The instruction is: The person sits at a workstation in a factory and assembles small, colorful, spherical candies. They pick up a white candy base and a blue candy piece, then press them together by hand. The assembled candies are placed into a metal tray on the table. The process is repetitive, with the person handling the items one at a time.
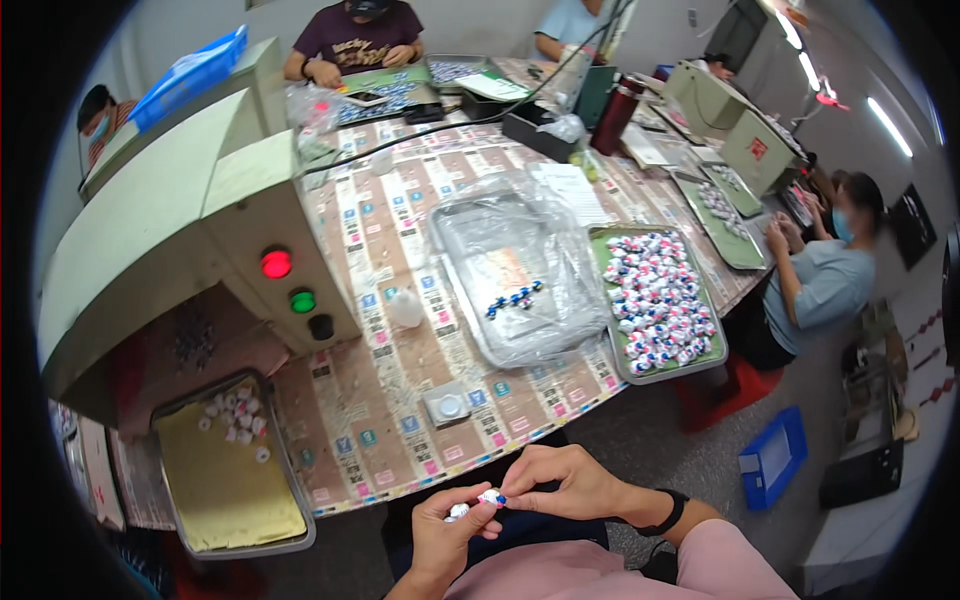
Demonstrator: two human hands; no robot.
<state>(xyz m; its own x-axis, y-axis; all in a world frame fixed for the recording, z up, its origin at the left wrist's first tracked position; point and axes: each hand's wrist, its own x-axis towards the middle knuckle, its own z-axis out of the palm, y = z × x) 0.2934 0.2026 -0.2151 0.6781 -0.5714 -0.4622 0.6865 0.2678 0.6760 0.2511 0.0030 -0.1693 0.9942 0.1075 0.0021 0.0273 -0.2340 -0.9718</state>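
Note:
Close to my body, below the table edge, my left hand (447, 533) is closed around small white pieces. One small white toy-like figure (490, 496) with pink and blue parts sits between its thumb and index finger. Another white piece (457, 512) rests in the curled fingers of the same hand. From the right, my right hand (563, 482) pinches the blue end of that figure with thumb and fingertips. Its other fingers are curled, and the exact kind of the small part is too fine to make out.
At left, a beige machine (255, 200) with red and green buttons stands beside a yellow-lined tray (230, 495) holding white pieces. A plastic-covered metal tray (475, 240) holds blue pieces. Right of it, a tray (655, 376) is heaped with figures. Several co-workers sit around the table.

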